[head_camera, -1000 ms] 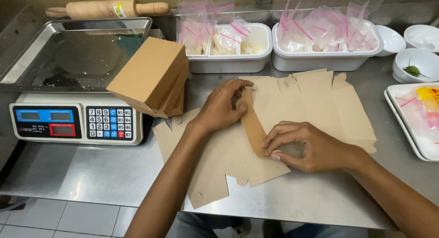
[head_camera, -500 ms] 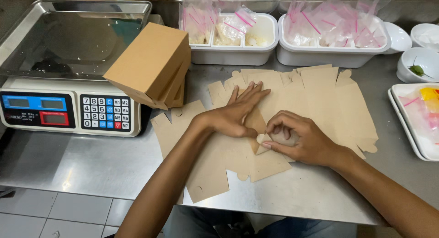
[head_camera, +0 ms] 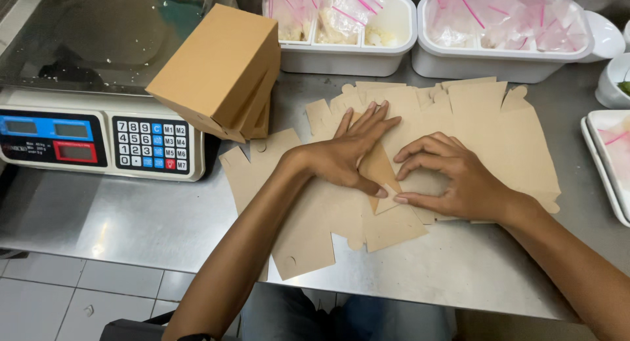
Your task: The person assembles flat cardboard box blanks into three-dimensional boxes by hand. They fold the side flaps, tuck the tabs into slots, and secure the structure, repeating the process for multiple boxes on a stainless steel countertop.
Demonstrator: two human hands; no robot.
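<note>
A flat brown cardboard box blank (head_camera: pixel 308 229) lies on the steel counter (head_camera: pixel 131 216), on top of a pile of more blanks (head_camera: pixel 499 124). My left hand (head_camera: pixel 348 151) lies flat on it, fingers spread, its thumb pressing a raised flap (head_camera: pixel 380 177). My right hand (head_camera: pixel 453 177) curls over the same flap from the right, thumb and fingertips pinching its lower edge. Both hands touch the cardboard at the fold.
Several folded brown boxes (head_camera: pixel 220 69) lean on a digital scale (head_camera: pixel 98 141) at the left. Two white tubs (head_camera: pixel 348 52) (head_camera: pixel 512 62) of small plastic bags stand at the back. A white tray (head_camera: pixel 607 164) sits at the right edge, a white bowl (head_camera: pixel 613 79) behind it.
The camera has come closer. My left hand has flattened with fingers spread; my right hand has slid to the flap's lower edge, and the flap is folded further over.
</note>
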